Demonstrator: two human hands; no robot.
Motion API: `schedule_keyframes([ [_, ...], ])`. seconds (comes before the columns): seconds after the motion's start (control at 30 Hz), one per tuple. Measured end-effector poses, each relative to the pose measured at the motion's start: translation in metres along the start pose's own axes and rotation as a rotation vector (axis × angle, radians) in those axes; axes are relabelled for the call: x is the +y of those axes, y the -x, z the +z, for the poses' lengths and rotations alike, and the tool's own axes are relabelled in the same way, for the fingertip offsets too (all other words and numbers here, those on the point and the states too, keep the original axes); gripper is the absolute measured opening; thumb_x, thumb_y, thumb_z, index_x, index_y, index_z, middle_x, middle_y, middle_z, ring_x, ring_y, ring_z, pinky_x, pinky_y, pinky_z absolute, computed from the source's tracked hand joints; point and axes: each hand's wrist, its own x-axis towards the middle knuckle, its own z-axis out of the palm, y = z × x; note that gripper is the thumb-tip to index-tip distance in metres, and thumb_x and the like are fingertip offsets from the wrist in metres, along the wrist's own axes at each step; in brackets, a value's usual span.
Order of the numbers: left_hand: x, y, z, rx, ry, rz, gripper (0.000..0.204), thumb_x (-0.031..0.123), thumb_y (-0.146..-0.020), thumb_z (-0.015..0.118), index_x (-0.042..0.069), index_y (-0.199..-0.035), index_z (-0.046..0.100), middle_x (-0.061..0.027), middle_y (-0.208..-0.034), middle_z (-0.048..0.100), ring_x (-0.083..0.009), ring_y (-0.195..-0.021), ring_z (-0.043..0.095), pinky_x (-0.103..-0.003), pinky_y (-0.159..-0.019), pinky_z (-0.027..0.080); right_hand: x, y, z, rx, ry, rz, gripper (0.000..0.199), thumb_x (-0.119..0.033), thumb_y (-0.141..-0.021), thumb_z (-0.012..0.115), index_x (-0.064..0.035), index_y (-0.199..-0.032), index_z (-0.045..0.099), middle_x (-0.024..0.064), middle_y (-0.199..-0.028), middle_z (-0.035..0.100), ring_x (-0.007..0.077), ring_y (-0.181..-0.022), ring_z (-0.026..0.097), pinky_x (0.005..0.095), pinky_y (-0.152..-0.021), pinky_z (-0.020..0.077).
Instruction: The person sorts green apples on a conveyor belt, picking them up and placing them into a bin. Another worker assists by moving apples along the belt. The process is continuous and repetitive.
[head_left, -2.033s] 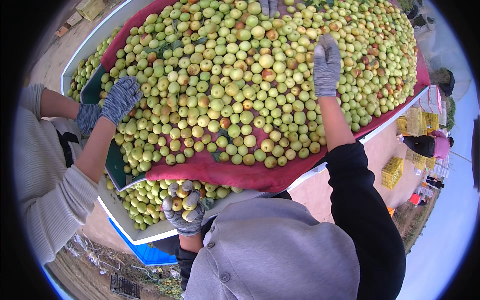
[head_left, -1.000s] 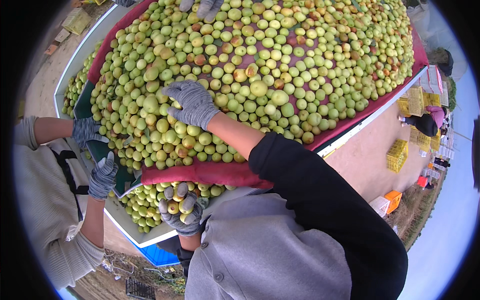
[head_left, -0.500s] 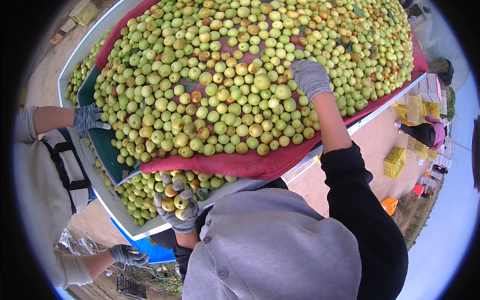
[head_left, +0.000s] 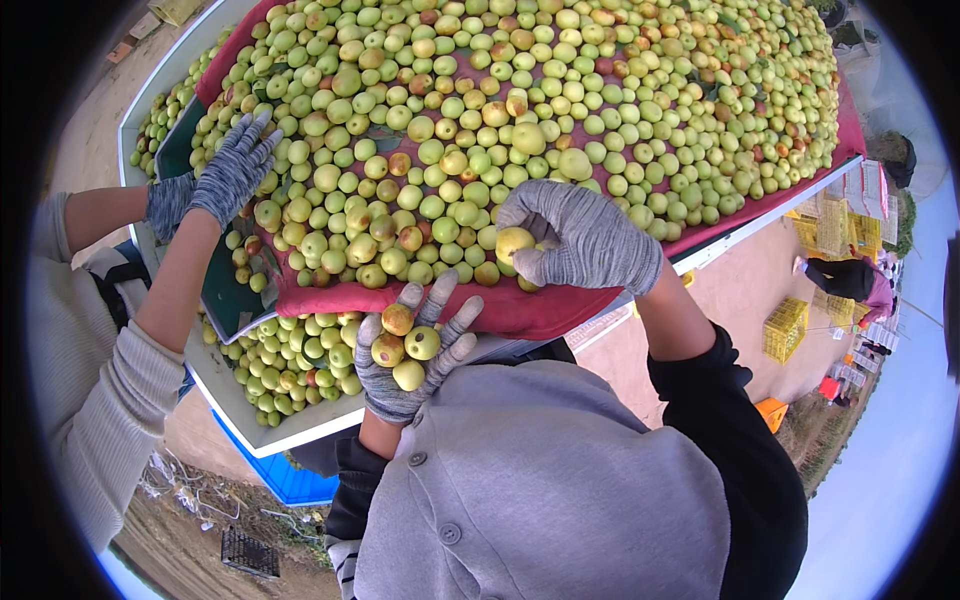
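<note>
Since half a second ago the right hand (head_left: 580, 240) has drawn back from the middle of the heap to its near edge, and its gloved fingers now close around one yellow-green fruit (head_left: 514, 243) just above the folded rim of the red cloth (head_left: 520, 312). The left hand (head_left: 415, 350) stays where it was, palm up and fingers spread, below that rim; it cradles four picked fruits (head_left: 408, 346), two of them blushed red-brown, two plain green. The co-worker's gloved hand (head_left: 235, 170) has risen onto the left side of the heap, fingers splayed over the fruit; a second gloved hand (head_left: 168, 203) of that person sits just behind it, partly hidden, so its grip cannot be told.

The heap of green fruit (head_left: 560, 110) covers the cloth in the hundreds, too many to count. A smaller lot, perhaps forty, lies in the white tray (head_left: 225, 395) below
</note>
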Motion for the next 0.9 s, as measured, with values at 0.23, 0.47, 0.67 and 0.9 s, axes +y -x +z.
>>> schedule_keyframes([
  [0.23, 0.004, 0.004, -0.016, -0.009, -0.021, -0.021, 0.059, 0.047, -0.096, 0.046, 0.018, -0.146, 0.035, -0.0121, -0.155, 0.027, -0.0359, -0.144, 0.019, -0.057, -0.111, 0.028, 0.077, 0.042, -0.102, 0.652, 0.687, 0.329, 0.066, -0.045, -0.084, 0.069, -0.0040, -0.133, 0.052, 0.0169, -0.127, 0.057, 0.0305, -0.122, 0.052, 0.0397, -0.105, 0.0406],
  [0.47, 0.017, 0.035, -0.028, 0.001, -0.137, 0.153, 0.048, 0.047, -0.097, 0.046, 0.021, -0.138, 0.045, -0.0105, -0.149, 0.038, -0.0321, -0.133, 0.040, -0.047, -0.107, 0.040, 0.194, 0.114, -0.178, 0.661, 1.078, 0.883, 0.066, -0.042, -0.083, 0.065, -0.0053, -0.136, 0.049, 0.0195, -0.134, 0.052, 0.0334, -0.127, 0.047, 0.0399, -0.111, 0.0339],
  [0.67, 0.015, 0.033, -0.025, -0.065, -0.097, 0.258, 0.047, 0.045, -0.096, 0.048, 0.020, -0.136, 0.045, -0.0114, -0.146, 0.039, -0.0327, -0.129, 0.042, -0.048, -0.103, 0.044, 0.157, 0.090, -0.134, 0.368, 0.712, 0.944, 0.100, -0.065, -0.069, 0.074, -0.0132, -0.145, 0.037, 0.0210, -0.147, 0.034, 0.0375, -0.132, 0.043, 0.0487, -0.108, 0.0364],
  [0.9, 0.013, 0.035, -0.028, -0.186, -0.238, 0.290, 0.047, 0.042, -0.099, 0.043, 0.017, -0.139, 0.041, -0.0101, -0.147, 0.039, -0.0271, -0.132, 0.038, -0.042, -0.108, 0.039, 0.140, 0.065, -0.052, 0.365, 0.520, 0.643, 0.125, -0.058, -0.062, 0.082, -0.0074, -0.153, 0.014, 0.0217, -0.154, 0.025, 0.0362, -0.143, 0.024, 0.0448, -0.115, 0.0262],
])
